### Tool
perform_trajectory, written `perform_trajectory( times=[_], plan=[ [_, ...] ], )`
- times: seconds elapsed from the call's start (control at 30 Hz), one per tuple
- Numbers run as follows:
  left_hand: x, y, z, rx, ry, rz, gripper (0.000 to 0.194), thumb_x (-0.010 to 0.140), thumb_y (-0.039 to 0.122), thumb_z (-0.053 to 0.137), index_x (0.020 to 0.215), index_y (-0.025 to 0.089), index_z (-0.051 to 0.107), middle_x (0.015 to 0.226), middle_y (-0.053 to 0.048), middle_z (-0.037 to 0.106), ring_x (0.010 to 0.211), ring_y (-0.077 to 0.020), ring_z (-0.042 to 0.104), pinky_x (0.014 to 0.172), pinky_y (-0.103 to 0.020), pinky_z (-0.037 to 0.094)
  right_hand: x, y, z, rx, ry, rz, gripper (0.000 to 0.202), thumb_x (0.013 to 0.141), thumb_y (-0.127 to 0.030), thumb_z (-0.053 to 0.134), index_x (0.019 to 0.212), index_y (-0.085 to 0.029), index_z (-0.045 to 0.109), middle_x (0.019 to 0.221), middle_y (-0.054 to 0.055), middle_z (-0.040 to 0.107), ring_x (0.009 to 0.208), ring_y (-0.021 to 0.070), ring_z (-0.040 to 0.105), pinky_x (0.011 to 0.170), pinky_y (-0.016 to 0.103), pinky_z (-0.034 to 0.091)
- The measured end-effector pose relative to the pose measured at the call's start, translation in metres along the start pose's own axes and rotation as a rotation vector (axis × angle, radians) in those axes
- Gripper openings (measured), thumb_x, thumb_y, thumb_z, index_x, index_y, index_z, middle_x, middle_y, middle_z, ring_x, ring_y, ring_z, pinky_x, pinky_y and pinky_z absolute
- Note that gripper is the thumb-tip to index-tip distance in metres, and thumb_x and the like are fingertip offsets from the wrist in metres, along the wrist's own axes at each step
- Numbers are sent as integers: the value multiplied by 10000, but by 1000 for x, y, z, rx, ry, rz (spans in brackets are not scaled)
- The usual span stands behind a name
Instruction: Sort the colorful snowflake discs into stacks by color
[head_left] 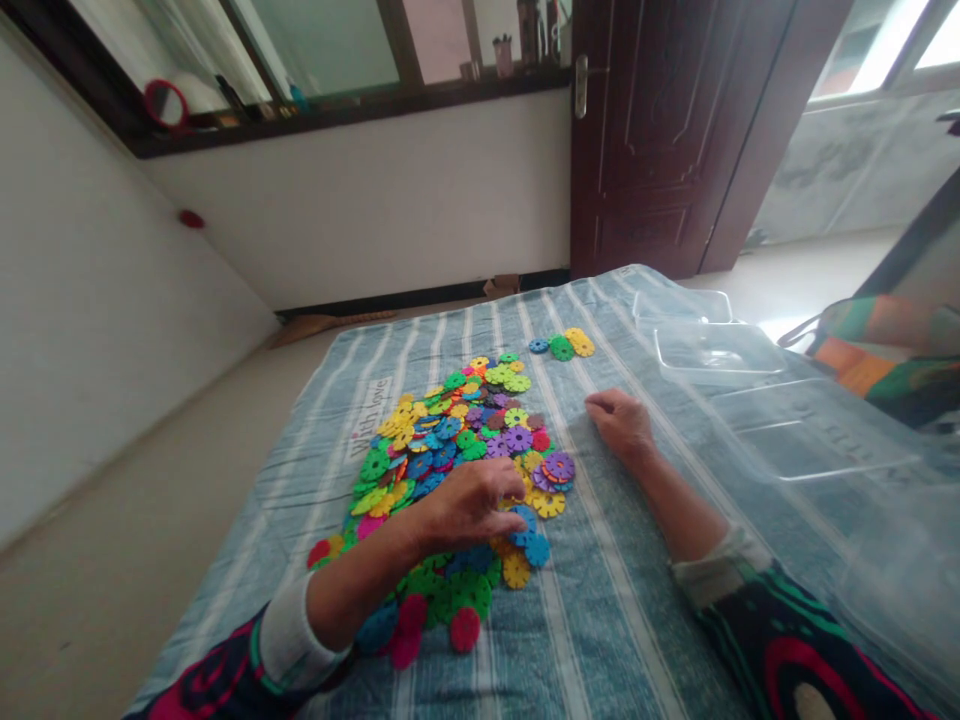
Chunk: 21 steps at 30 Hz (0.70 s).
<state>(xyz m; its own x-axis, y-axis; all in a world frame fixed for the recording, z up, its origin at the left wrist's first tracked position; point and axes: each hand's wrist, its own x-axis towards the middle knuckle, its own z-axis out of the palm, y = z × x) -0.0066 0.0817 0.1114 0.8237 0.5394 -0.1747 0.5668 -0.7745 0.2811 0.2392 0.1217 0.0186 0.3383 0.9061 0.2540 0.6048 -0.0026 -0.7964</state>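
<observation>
The half-open left hand (471, 500) is seemingly picking over the disc pile (448, 428), next needing a pinch; the right hand (622, 422) is resting curled beside it; holds unclear.

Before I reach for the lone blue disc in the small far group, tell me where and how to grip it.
Pinch the blue disc by its rim, probably coming from your left: it looks flat on the cloth, and the green disc crowds its right side.

The left hand (469, 505) hides some coloured discs (517, 440); both sleeves (806, 635) are cut off below
</observation>
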Motion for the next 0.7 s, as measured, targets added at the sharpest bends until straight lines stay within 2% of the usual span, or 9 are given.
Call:
perform_trajectory(
  times=[0.1,0.2,0.4,0.5,0.7],
  plan=[
    [-1,6,0,52,-88,-54,190,747,344,666,730,182,566,799,-2,551,712,-126,515,588,-215,362,0,0,0,6,4,-6,190,763,-272,536,782,-233,721,839,8,702,781,151,624,769,259,461],
    [1,11,2,102,-103,-108,185,732,333,664,722,188,550,794,1,545,692,-129,501,566,-220,346,-1,0,-1,0,12,-8,188,765,-279,538,776,-234,720,827,5,701,775,147,622,767,253,460],
    [2,6,5,-5,-31,-104,73,723,212,630,777,180,590,807,-7,596,762,-140,549,655,-216,390,-1,-1,-1,-9,4,-6,183,767,-272,545,781,-224,721,836,17,703,776,153,626,750,250,454],
    [1,0,5,-81,3,-93,105,741,195,605,844,181,617,840,-7,635,797,-143,579,703,-214,406,0,-1,-1,-6,6,-6,179,770,-271,544,783,-229,718,843,12,704,789,152,627,761,250,454],
    [0,-8,-4,-126,43,-198,54,779,198,558,809,184,600,700,27,606,669,-113,556,620,-199,378,0,0,0,-15,1,11,184,770,-279,544,799,-235,721,855,12,704,801,160,632,767,261,454]
  ],
)
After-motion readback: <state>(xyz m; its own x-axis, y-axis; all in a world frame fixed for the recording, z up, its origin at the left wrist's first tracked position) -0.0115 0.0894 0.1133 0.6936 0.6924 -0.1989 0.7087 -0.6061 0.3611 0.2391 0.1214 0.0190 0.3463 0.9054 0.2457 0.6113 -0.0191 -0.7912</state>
